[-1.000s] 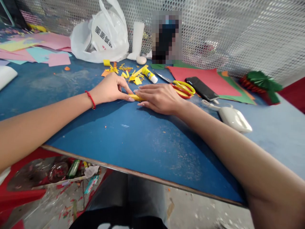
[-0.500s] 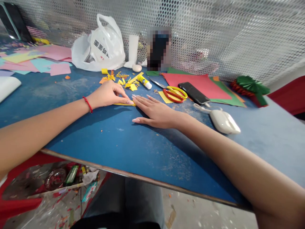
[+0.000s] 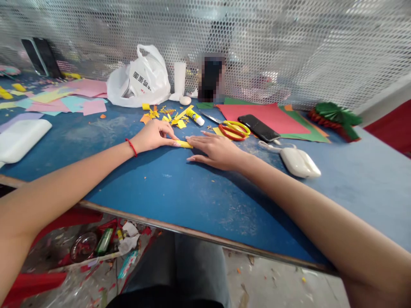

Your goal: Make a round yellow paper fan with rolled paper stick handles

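Observation:
A narrow yellow paper strip (image 3: 184,144) lies on the blue table (image 3: 180,192). My left hand (image 3: 154,134), with a red cord at the wrist, pinches and presses the strip's left end with thumb and fingertips. My right hand (image 3: 215,150) lies flat on the table, fingers stretched out and together, their tips touching the strip's right end. Beyond my hands lie yellow and orange paper scraps (image 3: 167,114) and a yellow glue stick (image 3: 195,116).
Yellow-handled scissors (image 3: 235,129), a black phone (image 3: 258,127) on red paper (image 3: 272,116), a white case (image 3: 299,162), and a green folded-paper piece (image 3: 337,117) lie at right. A white plastic bag (image 3: 141,84), pastel sheets (image 3: 64,98) and a white box (image 3: 19,139) lie left. Mesh wall behind.
The view has tilted up and shifted. My right hand slid back up so its fingertips touch the yellow strip again; my left hand keeps pressing the strip.

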A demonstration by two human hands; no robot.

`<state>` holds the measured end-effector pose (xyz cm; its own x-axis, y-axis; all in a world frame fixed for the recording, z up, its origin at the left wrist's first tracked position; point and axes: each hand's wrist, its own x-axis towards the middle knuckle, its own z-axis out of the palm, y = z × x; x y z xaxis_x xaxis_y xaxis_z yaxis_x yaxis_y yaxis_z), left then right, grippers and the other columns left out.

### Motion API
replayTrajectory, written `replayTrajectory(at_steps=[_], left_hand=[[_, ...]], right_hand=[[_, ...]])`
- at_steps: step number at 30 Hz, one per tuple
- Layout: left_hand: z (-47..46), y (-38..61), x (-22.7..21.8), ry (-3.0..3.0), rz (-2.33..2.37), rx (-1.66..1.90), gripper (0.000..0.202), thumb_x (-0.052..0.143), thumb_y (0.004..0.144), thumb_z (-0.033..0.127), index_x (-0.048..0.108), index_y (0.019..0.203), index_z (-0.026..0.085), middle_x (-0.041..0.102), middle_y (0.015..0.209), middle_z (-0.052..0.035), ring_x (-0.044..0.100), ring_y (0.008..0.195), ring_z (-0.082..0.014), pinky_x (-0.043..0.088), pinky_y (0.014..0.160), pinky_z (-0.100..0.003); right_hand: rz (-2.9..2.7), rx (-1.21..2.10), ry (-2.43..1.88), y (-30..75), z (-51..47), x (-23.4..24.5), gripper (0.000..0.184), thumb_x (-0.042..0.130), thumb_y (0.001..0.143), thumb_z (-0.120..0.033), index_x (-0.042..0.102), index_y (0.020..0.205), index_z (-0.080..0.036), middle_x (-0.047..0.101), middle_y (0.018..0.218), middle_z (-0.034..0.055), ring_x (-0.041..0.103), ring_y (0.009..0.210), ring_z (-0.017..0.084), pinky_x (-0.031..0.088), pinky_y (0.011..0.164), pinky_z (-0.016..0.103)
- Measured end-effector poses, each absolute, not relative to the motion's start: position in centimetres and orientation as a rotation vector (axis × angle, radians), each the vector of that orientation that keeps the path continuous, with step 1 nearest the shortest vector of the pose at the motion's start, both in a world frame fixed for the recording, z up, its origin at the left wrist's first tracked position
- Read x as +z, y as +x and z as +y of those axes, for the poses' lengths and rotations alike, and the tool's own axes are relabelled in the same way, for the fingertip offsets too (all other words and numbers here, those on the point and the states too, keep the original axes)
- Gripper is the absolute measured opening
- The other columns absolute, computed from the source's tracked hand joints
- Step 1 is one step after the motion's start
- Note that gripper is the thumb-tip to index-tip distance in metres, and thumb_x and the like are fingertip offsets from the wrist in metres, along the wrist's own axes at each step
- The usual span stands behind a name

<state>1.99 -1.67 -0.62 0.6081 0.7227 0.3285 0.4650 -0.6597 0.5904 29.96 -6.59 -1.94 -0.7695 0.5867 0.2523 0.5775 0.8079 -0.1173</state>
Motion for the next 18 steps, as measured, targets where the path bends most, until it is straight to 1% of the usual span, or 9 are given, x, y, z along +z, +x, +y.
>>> replayTrajectory(at_steps=[2, 5, 7, 10, 12, 14, 16, 18], left_hand=[[-1.3, 1.9, -1.0, 2.375, 0.925, 0.815, 0.057, 0.084, 0.077, 0.077, 0.086, 0.084, 0.020, 0.074, 0.084, -0.0070, 0.055, 0.066, -0.0167, 0.042, 0.062, -0.033], [-0.9, 1.9, -1.3, 2.370, 0.901, 0.808, 0.052, 0.087, 0.077, 0.071, 0.087, 0.085, 0.020, 0.075, 0.083, -0.0071, 0.057, 0.067, -0.0173, 0.040, 0.061, -0.032], [-0.6, 1.8, -1.4, 2.365, 0.890, 0.800, 0.048, 0.089, 0.077, 0.067, 0.087, 0.087, 0.020, 0.075, 0.084, -0.0068, 0.057, 0.068, -0.0173, 0.040, 0.062, -0.032], [-0.5, 1.8, -1.5, 2.357, 0.866, 0.805, 0.041, 0.090, 0.079, 0.061, 0.087, 0.085, 0.020, 0.076, 0.084, -0.0070, 0.060, 0.072, -0.0187, 0.043, 0.067, -0.032], [-0.6, 1.8, -1.6, 2.351, 0.854, 0.803, 0.037, 0.090, 0.080, 0.057, 0.086, 0.083, 0.020, 0.076, 0.084, -0.0072, 0.063, 0.074, -0.0198, 0.045, 0.069, -0.033], [-0.7, 1.8, -1.7, 2.350, 0.859, 0.805, 0.033, 0.091, 0.081, 0.053, 0.086, 0.082, 0.020, 0.076, 0.084, -0.0077, 0.063, 0.074, -0.0204, 0.045, 0.070, -0.034], [-0.8, 1.8, -1.8, 2.350, 0.876, 0.811, 0.030, 0.091, 0.081, 0.050, 0.086, 0.082, 0.020, 0.076, 0.085, -0.0080, 0.063, 0.074, -0.0207, 0.045, 0.070, -0.034], [-0.8, 1.7, -1.9, 2.349, 0.880, 0.815, 0.030, 0.092, 0.081, 0.050, 0.087, 0.083, 0.021, 0.076, 0.085, -0.0076, 0.061, 0.072, -0.0203, 0.043, 0.068, -0.033]], right_hand=[[-2.643, 0.068, -0.914, 30.9, -6.0, -2.2, 0.058, 0.050, 0.110, -0.059, 0.067, 0.148, -0.019, 0.068, 0.152, 0.0127, 0.064, 0.143, 0.032, 0.046, 0.125, 0.055], [-2.388, 0.021, -1.026, 32.0, -4.8, -2.6, 0.048, 0.049, 0.110, -0.051, 0.077, 0.133, -0.018, 0.079, 0.133, 0.0126, 0.073, 0.128, 0.031, 0.054, 0.113, 0.051], [-2.237, -0.056, -1.101, 32.0, -3.7, -2.3, 0.042, 0.052, 0.107, -0.045, 0.080, 0.123, -0.018, 0.082, 0.123, 0.0128, 0.075, 0.118, 0.031, 0.056, 0.106, 0.050], [-2.090, -0.110, -1.160, 30.7, -1.2, -1.0, 0.035, 0.051, 0.102, -0.034, 0.081, 0.113, -0.020, 0.082, 0.115, 0.0117, 0.075, 0.110, 0.029, 0.055, 0.098, 0.045], [-1.994, -0.065, -1.191, 29.3, 0.7, 0.1, 0.035, 0.049, 0.103, -0.035, 0.080, 0.106, -0.019, 0.082, 0.110, 0.0119, 0.074, 0.105, 0.028, 0.054, 0.094, 0.041], [-1.921, 0.086, -1.279, 28.1, 2.5, 1.0, 0.040, 0.046, 0.107, -0.042, 0.078, 0.101, -0.018, 0.081, 0.103, 0.0109, 0.074, 0.098, 0.025, 0.052, 0.088, 0.035], [-1.859, 0.239, -1.403, 27.5, 3.9, 1.2, 0.045, 0.043, 0.110, -0.045, 0.075, 0.096, -0.017, 0.081, 0.095, 0.0100, 0.075, 0.090, 0.023, 0.052, 0.083, 0.032], [-1.791, 0.278, -1.497, 27.6, 4.5, 0.8, 0.046, 0.040, 0.111, -0.045, 0.072, 0.095, -0.016, 0.081, 0.095, 0.0118, 0.075, 0.088, 0.023, 0.051, 0.082, 0.031]])
